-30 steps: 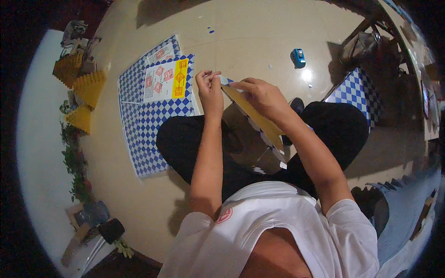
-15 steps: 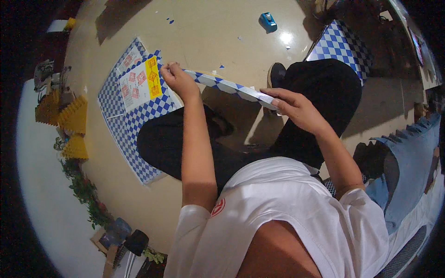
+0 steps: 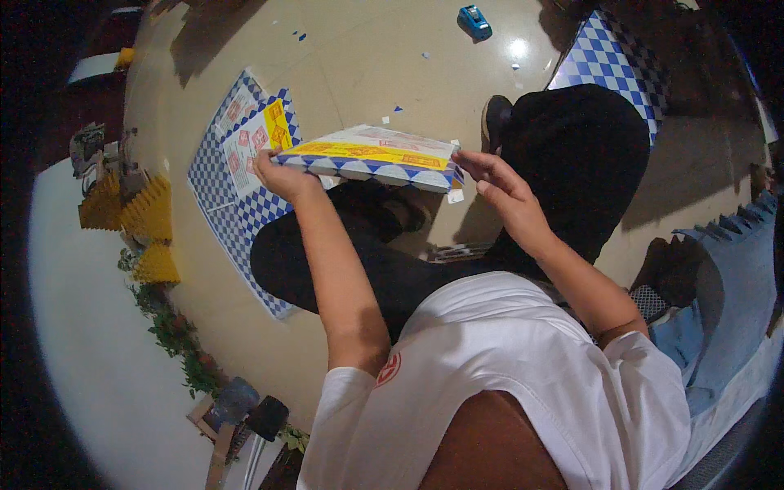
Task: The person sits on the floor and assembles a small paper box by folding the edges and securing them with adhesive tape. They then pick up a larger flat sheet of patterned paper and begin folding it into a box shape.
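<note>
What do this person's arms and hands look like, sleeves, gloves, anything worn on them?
Both forearms are bare. The left hand and right hand wear no gloves; no watch or ring is visible. Short white T-shirt sleeves end above the elbows, and a round red emblem marks the left sleeve.

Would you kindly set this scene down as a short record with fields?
Setting: person seated on a glossy beige floor
Left hand: grips the left end of a flat blue-and-white checkered package with a yellow band
Right hand: holds the package's right end
Package pose: held in the air above the lap, roughly level
On floor, left: checkered sheets
On floor, far: small blue object
</note>
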Demonstrator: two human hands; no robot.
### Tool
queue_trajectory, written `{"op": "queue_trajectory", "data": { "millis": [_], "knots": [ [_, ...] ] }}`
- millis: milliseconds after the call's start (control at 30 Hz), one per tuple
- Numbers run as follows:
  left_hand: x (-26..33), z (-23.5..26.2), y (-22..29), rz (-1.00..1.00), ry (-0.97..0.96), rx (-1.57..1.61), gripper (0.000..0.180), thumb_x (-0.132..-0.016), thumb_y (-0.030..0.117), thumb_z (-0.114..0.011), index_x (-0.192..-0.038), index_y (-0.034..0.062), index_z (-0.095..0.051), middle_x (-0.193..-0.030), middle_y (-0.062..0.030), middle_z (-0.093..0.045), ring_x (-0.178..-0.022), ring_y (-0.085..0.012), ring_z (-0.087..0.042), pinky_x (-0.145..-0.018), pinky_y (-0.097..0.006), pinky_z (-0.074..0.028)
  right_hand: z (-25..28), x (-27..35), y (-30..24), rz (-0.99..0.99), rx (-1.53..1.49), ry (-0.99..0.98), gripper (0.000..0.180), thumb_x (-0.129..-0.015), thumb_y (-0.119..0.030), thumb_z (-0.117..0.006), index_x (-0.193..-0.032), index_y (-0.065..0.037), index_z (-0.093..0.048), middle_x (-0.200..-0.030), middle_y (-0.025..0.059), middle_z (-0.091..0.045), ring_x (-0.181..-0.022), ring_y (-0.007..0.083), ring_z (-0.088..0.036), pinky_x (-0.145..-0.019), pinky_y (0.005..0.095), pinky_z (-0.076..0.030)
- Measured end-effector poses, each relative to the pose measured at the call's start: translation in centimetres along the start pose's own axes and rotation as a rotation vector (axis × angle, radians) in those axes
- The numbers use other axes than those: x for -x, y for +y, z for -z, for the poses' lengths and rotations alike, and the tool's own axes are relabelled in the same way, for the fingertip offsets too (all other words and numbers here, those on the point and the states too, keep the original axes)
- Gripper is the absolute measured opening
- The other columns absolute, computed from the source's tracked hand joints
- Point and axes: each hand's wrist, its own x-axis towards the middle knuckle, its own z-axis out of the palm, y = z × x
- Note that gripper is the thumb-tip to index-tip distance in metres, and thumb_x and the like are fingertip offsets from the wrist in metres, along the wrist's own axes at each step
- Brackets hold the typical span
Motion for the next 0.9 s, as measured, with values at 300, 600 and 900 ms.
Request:
{"op": "queue_trajectory", "data": {
  "millis": [300, 600, 900],
  "knots": [
    [2.3, 0.1, 2.5, 0.162, 0.165, -0.011, 0.025, -0.068, 0.021, -0.056, -0.085, 0.003, -0.05, -0.119, -0.0193, -0.053, -0.11, -0.0362, -0.054, -0.097, -0.046, -0.043, -1.2, -0.1, 0.8, 0.187, 0.29, 0.13, 0.029, -0.093, -0.006, -0.062, -0.121, -0.004, -0.064, -0.124, 0.0108, -0.065, -0.117, 0.0237, -0.06, -0.102, 0.0353, -0.045],
    [3.3, -1.3, 4.1, 0.214, 0.149, -0.099, 0.021, -0.084, 0.025, -0.051, -0.08, 0.0044, -0.048, -0.113, -0.019, -0.056, -0.109, -0.0351, -0.056, -0.097, -0.048, -0.045, -1.5, -1.8, -1.3, 0.201, 0.407, 0.065, 0.021, -0.088, -0.009, -0.069, -0.108, -0.004, -0.071, -0.106, 0.011, -0.07, -0.104, 0.0241, -0.064, -0.092, 0.0341, -0.049],
    [3.6, -0.9, 2.9, 0.044, 0.078, -0.254, 0.022, -0.096, 0.014, -0.053, -0.113, 0.0, -0.056, -0.101, -0.0115, -0.054, -0.098, -0.0238, -0.057, -0.089, -0.037, -0.048, -1.4, -1.1, -0.8, 0.225, 0.48, 0.039, 0.025, -0.08, -0.002, -0.072, -0.105, -0.006, -0.073, -0.1, 0.01, -0.069, -0.097, 0.0236, -0.064, -0.084, 0.0338, -0.051]
  ]
}}
